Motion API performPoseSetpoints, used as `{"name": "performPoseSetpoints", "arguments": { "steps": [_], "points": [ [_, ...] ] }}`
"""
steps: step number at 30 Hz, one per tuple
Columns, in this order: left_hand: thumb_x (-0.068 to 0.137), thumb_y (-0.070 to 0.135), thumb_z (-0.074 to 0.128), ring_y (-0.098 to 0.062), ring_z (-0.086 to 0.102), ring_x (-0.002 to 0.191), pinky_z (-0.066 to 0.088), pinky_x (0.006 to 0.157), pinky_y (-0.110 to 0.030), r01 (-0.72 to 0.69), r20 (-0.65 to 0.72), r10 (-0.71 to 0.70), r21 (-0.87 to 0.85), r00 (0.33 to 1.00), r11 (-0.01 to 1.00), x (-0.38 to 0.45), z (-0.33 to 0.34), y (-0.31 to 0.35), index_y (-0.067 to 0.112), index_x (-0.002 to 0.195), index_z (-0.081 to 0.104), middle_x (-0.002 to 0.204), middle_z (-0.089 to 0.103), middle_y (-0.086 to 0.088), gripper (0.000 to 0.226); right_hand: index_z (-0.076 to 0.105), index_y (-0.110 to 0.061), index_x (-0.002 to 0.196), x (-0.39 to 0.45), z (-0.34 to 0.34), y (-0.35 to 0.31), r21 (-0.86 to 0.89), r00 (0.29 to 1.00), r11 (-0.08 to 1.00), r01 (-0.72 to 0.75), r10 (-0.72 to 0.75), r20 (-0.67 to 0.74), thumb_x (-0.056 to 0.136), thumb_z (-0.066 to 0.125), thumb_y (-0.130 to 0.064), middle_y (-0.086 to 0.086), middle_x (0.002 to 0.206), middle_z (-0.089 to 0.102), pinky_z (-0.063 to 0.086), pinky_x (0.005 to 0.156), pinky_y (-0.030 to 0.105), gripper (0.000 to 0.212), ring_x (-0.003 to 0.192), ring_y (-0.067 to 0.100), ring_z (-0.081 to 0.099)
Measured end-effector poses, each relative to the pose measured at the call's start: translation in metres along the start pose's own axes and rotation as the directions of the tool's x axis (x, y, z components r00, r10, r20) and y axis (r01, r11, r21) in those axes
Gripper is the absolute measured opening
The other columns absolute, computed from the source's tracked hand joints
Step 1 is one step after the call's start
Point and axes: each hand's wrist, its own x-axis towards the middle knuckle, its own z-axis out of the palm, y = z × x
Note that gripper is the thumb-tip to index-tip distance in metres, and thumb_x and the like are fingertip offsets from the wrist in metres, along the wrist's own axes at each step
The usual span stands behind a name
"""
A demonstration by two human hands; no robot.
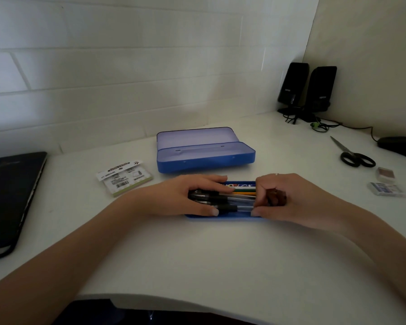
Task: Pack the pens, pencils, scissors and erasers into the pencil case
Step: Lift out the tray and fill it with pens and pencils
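Both hands, left hand [197,195] and right hand [288,198], grasp pens [230,202] lying left-to-right in blue tray [223,217]. Open pencil case [205,158] just behind. Scissors [354,154] far right, nearer right hand.

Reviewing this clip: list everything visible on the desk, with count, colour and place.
pencil case: 1, blue, open, centre back
tray: 1, blue, under both hands
pens: several, black and clear, in tray
pencils: several, coloured, in tray
scissors: 1, black-handled, right
erasers: 2, right of tray
sticky notes: 1 pack, left
folder: 1, black, far left
speakers: 2, black, back corner
mouse: 1, black, right edge
left hand: on pens
right hand: on pens
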Motion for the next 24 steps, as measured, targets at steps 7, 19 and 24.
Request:
{"name": "performPoseSetpoints", "arguments": {
  "steps": [7,19,24],
  "points": [
    [0.088,0.026,0.061,0.024,0.020,0.128,0.017,0.103,0.001,-0.031,0.052,0.030,0.016,0.998,0.999,0.001,-0.001,-0.001,0.042,0.124,0.054,0.147,0.027,0.024,0.040,0.063,-0.024,0.069,0.004,0.003,0.003,-0.022,1.000,1.000,0.020,-0.020,-0.006,0.076,0.074,-0.027,-0.008,0.079,0.060,0.037,0.058,0.011,0.014,0.064,0.006,0.049],
    [0.080,0.022,0.071,0.005,0.063,0.080,0.044,0.077,-0.007,-0.135,-0.584,0.069,-0.070,0.809,0.988,0.003,0.004,0.000,0.021,0.087,0.073,0.080,0.072,0.012,0.008,0.022,-0.065,0.126,0.001,-0.002,0.012,-0.068,0.990,0.993,-0.098,0.104,0.097,0.064,0.079,-0.048,-0.030,0.130,0.038,0.035,0.105,0.025,0.086,0.123,-0.001,0.038],
    [0.079,0.023,0.070,-0.014,0.057,0.111,0.035,0.100,-0.021,0.134,-0.713,0.173,0.352,0.680,0.926,0.006,-0.011,-0.027,0.015,0.111,0.066,0.113,0.067,0.000,0.033,0.031,-0.061,0.122,-0.004,-0.023,0.028,-0.106,0.975,0.981,-0.161,0.174,0.136,0.064,0.080,-0.046,-0.035,0.123,0.040,0.035,0.095,0.017,0.077,0.118,-0.007,0.040]
  ]
}}
